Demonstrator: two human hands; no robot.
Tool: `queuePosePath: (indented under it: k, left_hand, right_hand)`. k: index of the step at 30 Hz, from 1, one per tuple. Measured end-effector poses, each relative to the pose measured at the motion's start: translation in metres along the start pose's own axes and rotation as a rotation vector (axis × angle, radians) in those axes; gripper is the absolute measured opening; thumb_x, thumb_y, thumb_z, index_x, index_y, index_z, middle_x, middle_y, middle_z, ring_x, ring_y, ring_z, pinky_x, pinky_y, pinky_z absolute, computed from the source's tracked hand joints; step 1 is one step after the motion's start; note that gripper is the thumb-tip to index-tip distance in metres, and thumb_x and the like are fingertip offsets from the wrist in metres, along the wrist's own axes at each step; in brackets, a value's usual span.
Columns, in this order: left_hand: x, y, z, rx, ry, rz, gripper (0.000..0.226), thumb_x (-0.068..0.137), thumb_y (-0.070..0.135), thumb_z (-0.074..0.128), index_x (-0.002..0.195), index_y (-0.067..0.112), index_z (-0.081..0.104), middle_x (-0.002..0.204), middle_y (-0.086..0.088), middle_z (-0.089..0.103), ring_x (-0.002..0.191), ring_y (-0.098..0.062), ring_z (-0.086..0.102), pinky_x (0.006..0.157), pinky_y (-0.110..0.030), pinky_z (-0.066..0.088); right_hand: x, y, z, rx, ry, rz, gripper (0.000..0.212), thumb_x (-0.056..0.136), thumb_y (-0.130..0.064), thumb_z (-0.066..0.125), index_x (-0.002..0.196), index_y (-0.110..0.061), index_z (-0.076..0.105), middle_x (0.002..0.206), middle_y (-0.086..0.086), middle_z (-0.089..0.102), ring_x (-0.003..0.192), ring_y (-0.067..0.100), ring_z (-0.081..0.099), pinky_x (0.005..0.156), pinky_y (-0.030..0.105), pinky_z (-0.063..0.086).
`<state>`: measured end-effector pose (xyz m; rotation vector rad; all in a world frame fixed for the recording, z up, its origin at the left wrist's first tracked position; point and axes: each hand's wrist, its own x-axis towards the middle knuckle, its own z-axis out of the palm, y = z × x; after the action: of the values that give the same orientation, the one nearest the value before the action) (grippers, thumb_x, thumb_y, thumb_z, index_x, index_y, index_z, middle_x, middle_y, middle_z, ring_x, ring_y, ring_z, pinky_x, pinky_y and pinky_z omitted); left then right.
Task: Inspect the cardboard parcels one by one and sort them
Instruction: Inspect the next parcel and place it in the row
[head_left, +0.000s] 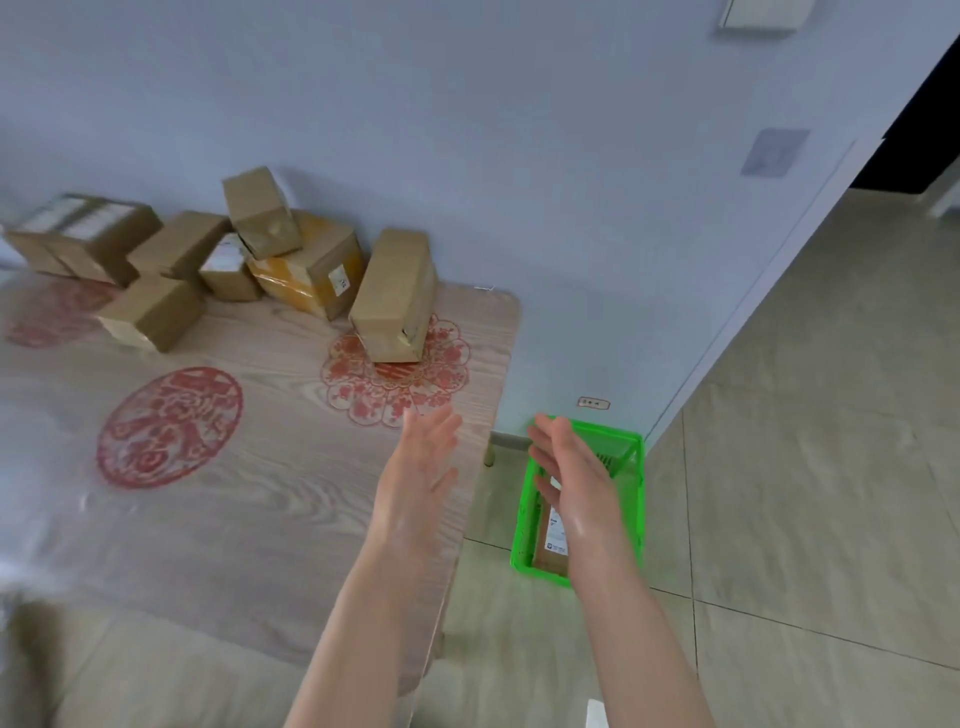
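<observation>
While neither hand holds anything, the grip of each is apart. The left hand (421, 467) hovers with straight fingers over the right edge of the light wooden table (260, 493). The right hand (571, 483), fingers also spread, is above the bright green plastic basket (522, 519) on the floor, in which one flat brown labelled parcel (550, 545) lies. The nearest parcel not yet sorted is the long brown taped cardboard parcel (395, 296). It is ahead of the left hand and a little to its left, and its long axis runs away from the person, towards the pale wall (467, 130). I judge the left hand to be nearer to it. The heap of brown cardboard parcels (182, 260) lies further left, along the wall. The table carries red round paper-cut patterns (169, 426), and the floor has beige tiles (805, 467).
</observation>
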<state>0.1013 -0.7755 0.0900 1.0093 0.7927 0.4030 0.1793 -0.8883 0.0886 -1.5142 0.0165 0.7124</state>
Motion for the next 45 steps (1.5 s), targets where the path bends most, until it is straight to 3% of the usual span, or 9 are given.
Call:
queuePosePath:
  k: [3, 11, 20, 22, 28, 32, 36, 41, 45]
  left_hand:
    - [0.023, 0.032, -0.053, 0.045, -0.035, 0.027, 0.047, 0.108, 0.048, 0.022, 0.126, 0.026, 0.059, 0.144, -0.001, 0.057, 0.14, -0.018, 0.045, 0.121, -0.043, 0.029]
    - [0.071, 0.104, -0.154, 0.107, -0.054, 0.018, 0.05, 0.107, 0.05, 0.026, 0.136, 0.024, 0.056, 0.141, 0.004, 0.059, 0.13, -0.012, 0.05, 0.118, -0.039, 0.031]
    - [0.122, 0.128, -0.162, 0.276, -0.116, 0.064, 0.074, 0.09, 0.068, 0.042, 0.144, 0.017, 0.049, 0.149, 0.0, 0.051, 0.14, -0.016, 0.045, 0.118, -0.044, 0.033]
    - [0.136, 0.13, -0.163, 0.139, -0.115, -0.031, 0.055, 0.101, 0.06, 0.033, 0.138, 0.025, 0.053, 0.15, 0.001, 0.052, 0.14, -0.015, 0.044, 0.122, -0.043, 0.027]
    - [0.167, 0.134, -0.165, 0.224, -0.01, 0.029, 0.052, 0.107, 0.04, 0.031, 0.149, 0.012, 0.044, 0.146, -0.003, 0.053, 0.131, -0.018, 0.051, 0.107, -0.04, 0.039]
    - [0.187, 0.134, -0.181, 0.1, -0.06, -0.097, 0.044, 0.102, 0.055, 0.032, 0.125, 0.031, 0.06, 0.133, 0.007, 0.062, 0.129, -0.013, 0.05, 0.118, -0.041, 0.03]
    - [0.21, 0.145, -0.2, 0.088, -0.035, -0.125, 0.042, 0.104, 0.054, 0.028, 0.114, 0.032, 0.062, 0.128, 0.008, 0.063, 0.125, -0.013, 0.051, 0.117, -0.04, 0.03]
    - [0.247, 0.174, -0.23, 0.1, -0.044, -0.128, 0.051, 0.107, 0.049, 0.025, 0.137, 0.02, 0.054, 0.143, -0.002, 0.057, 0.137, -0.02, 0.047, 0.12, -0.042, 0.03]
    - [0.284, 0.196, -0.265, 0.102, -0.072, -0.161, 0.055, 0.106, 0.05, 0.025, 0.141, 0.016, 0.051, 0.146, -0.005, 0.055, 0.14, -0.021, 0.045, 0.12, -0.042, 0.03]
  right_hand:
    - [0.004, -0.006, 0.06, 0.018, 0.014, -0.009, 0.035, 0.103, -0.043, 0.04, 0.125, -0.025, 0.06, 0.132, -0.005, 0.061, 0.122, 0.01, 0.055, 0.111, 0.034, 0.039]
    - [0.017, -0.02, 0.178, 0.103, 0.013, -0.012, 0.041, 0.103, -0.043, 0.039, 0.132, -0.021, 0.059, 0.13, -0.002, 0.062, 0.119, 0.011, 0.057, 0.109, 0.034, 0.042]
    - [0.051, -0.035, 0.206, 0.102, 0.08, -0.019, 0.044, 0.105, -0.04, 0.037, 0.137, -0.016, 0.056, 0.135, -0.001, 0.06, 0.124, 0.014, 0.055, 0.113, 0.037, 0.04]
    - [0.068, -0.038, 0.21, 0.107, 0.076, -0.012, 0.043, 0.105, -0.04, 0.037, 0.135, -0.016, 0.058, 0.136, 0.0, 0.06, 0.125, 0.014, 0.055, 0.114, 0.039, 0.039]
    - [0.107, -0.035, 0.229, 0.105, 0.04, 0.016, 0.04, 0.104, -0.043, 0.038, 0.129, -0.022, 0.061, 0.131, -0.006, 0.062, 0.12, 0.01, 0.057, 0.113, 0.041, 0.039]
    - [0.12, -0.027, 0.243, 0.072, 0.04, 0.049, 0.041, 0.104, -0.042, 0.038, 0.129, -0.019, 0.062, 0.13, -0.006, 0.062, 0.118, 0.01, 0.057, 0.11, 0.038, 0.041]
    - [0.137, -0.026, 0.268, 0.051, 0.07, 0.072, 0.027, 0.104, -0.042, 0.04, 0.109, -0.03, 0.064, 0.124, -0.007, 0.064, 0.115, 0.009, 0.058, 0.113, 0.04, 0.04]
    - [0.161, -0.028, 0.315, 0.039, 0.135, 0.091, 0.026, 0.104, -0.042, 0.041, 0.104, -0.029, 0.063, 0.113, -0.011, 0.065, 0.117, 0.012, 0.058, 0.114, 0.043, 0.038]
    - [0.175, -0.026, 0.365, 0.055, 0.167, 0.105, 0.029, 0.104, -0.042, 0.04, 0.108, -0.028, 0.065, 0.125, -0.004, 0.065, 0.121, 0.014, 0.057, 0.113, 0.04, 0.039]
